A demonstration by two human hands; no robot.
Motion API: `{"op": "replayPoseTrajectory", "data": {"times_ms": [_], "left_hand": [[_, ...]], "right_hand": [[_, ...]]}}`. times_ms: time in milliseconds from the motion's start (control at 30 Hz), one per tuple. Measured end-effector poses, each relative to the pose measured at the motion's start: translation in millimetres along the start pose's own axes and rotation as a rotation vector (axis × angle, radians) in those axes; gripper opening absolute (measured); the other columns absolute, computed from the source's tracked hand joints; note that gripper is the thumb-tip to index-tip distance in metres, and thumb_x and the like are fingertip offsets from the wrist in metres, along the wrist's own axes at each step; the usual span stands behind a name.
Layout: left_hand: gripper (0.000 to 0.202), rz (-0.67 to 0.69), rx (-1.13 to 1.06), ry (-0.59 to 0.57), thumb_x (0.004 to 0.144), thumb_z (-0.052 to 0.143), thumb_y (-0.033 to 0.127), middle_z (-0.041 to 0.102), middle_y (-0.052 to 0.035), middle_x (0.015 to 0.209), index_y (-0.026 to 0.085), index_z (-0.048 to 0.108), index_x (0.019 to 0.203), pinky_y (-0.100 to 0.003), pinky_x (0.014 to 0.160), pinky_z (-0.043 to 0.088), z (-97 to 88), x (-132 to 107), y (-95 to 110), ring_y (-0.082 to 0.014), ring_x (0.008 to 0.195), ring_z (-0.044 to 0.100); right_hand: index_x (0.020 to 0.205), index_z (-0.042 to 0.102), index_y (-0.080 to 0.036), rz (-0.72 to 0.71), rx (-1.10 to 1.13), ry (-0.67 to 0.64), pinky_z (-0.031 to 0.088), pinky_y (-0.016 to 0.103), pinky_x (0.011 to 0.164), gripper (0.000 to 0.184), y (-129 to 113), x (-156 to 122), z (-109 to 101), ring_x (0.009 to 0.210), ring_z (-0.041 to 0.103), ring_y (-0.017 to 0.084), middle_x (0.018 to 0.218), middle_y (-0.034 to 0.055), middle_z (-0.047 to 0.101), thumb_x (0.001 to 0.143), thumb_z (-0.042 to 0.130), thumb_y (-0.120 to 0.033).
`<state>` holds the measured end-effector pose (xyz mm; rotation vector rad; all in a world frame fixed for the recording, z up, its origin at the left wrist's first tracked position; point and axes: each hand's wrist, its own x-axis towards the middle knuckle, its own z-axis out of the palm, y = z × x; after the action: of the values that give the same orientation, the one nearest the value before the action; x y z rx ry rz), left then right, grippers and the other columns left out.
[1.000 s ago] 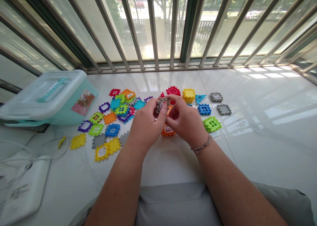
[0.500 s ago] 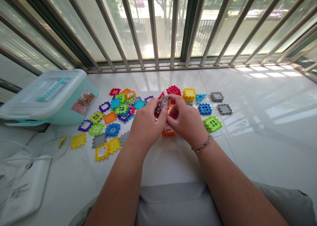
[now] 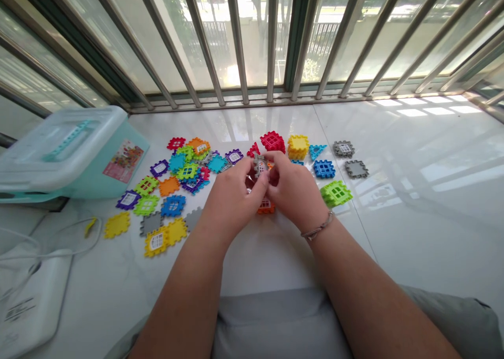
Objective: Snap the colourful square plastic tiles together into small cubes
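My left hand (image 3: 232, 199) and my right hand (image 3: 295, 188) are closed together around a small grey toothed building tile (image 3: 260, 165) with a window print, held just above the white floor. An orange tile block (image 3: 265, 207) sits directly under my hands, partly hidden by them. A red cube (image 3: 272, 141) and a yellow cube (image 3: 298, 146) of joined tiles stand just beyond my fingers. A green cube (image 3: 336, 193) lies to the right of my right hand.
Several coloured tiles (image 3: 173, 186) are scattered to the left. Grey tiles (image 3: 356, 168) and a blue tile (image 3: 324, 168) lie to the right. A pale teal lidded box (image 3: 71, 154) stands at left, a white device with cable (image 3: 31, 301) nearer. Window bars (image 3: 271, 39) close the far side.
Both hands have drawn closer together around the grey tile and lowered slightly; the view has tilted a little downward.
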<state>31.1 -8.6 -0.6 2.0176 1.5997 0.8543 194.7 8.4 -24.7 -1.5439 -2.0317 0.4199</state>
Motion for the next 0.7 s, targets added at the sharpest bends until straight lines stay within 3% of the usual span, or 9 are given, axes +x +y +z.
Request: {"op": "replayPoseTrajectory", "data": {"times_ms": [133,267,433,700], "left_hand": [[0.022,0.045,-0.033,0.041,0.104,0.061,0.034,0.071,-0.0008,0.079,0.023,0.059,0.085,-0.032,0.067,0.042,-1.9,0,2,-0.0177,0.069,0.062],[0.014,0.014,-0.166,0.095,0.105,0.062,0.034,0.079,-0.0022,0.091,0.023,0.07,0.102,-0.031,0.07,0.048,-0.7,0,-2,-0.0191,0.077,0.07],[0.023,-0.104,-0.459,0.145,0.104,0.071,0.043,0.082,-0.0027,0.092,0.025,0.07,0.12,-0.03,0.071,0.056,5.1,1,-11,-0.0202,0.078,0.076],[0.028,-0.139,-0.653,0.116,0.104,0.074,0.05,0.083,-0.0039,0.093,0.024,0.07,0.115,-0.031,0.076,0.062,6.7,4,-12,-0.0199,0.08,0.079]], "right_hand": [[0.132,0.066,-0.021,-0.004,0.074,0.126,0.046,0.032,0.068,0.039,1,-1,-1,0.072,0.072,0.023,0.083,0.0009,0.078,0.095,0.071,-0.028],[0.127,0.063,-0.023,-0.059,0.168,0.185,0.043,0.029,0.064,0.04,1,-2,0,0.068,0.069,0.019,0.08,-0.0027,0.074,0.092,0.078,-0.034],[0.14,0.063,-0.023,-0.152,0.193,0.212,0.047,0.03,0.065,0.05,1,-4,0,0.068,0.07,0.017,0.084,-0.0032,0.076,0.097,0.081,-0.04],[0.143,0.065,-0.024,-0.186,0.163,0.306,0.05,0.031,0.065,0.054,1,-5,1,0.067,0.069,0.017,0.085,-0.0024,0.077,0.096,0.085,-0.043]]}}
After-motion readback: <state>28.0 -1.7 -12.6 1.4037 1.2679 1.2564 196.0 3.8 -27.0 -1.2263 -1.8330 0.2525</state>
